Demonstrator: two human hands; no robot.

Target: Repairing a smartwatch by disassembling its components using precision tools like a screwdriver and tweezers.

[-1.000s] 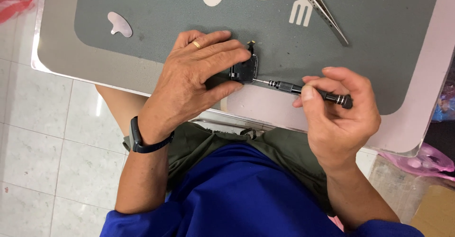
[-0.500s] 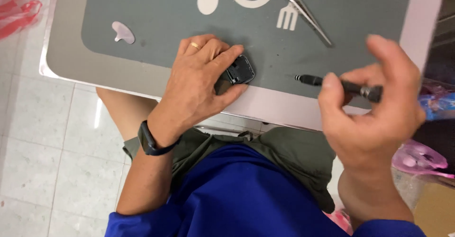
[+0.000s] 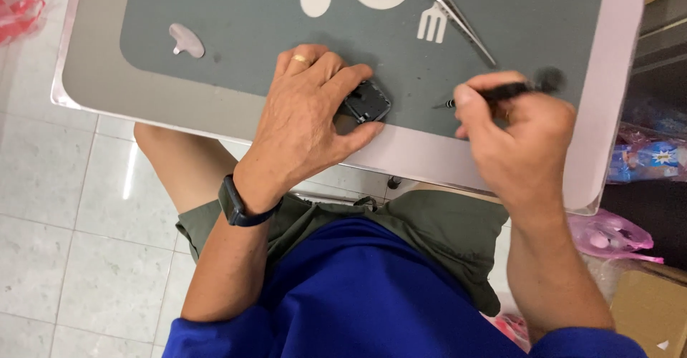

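The left hand (image 3: 304, 125) pins a small dark square casing (image 3: 366, 103), lying open, to the grey mat (image 3: 236, 29) near the bench (image 3: 86, 79) edge. The right hand (image 3: 519, 140) grips a thin screwdriver (image 3: 494, 95), tip just right of the casing, not touching. Tweezers (image 3: 461, 23) lie farther off, unused.

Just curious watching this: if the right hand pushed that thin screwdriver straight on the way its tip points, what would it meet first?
Probably the small black device under the left hand; bare grey mat lies between, though height is unclear.
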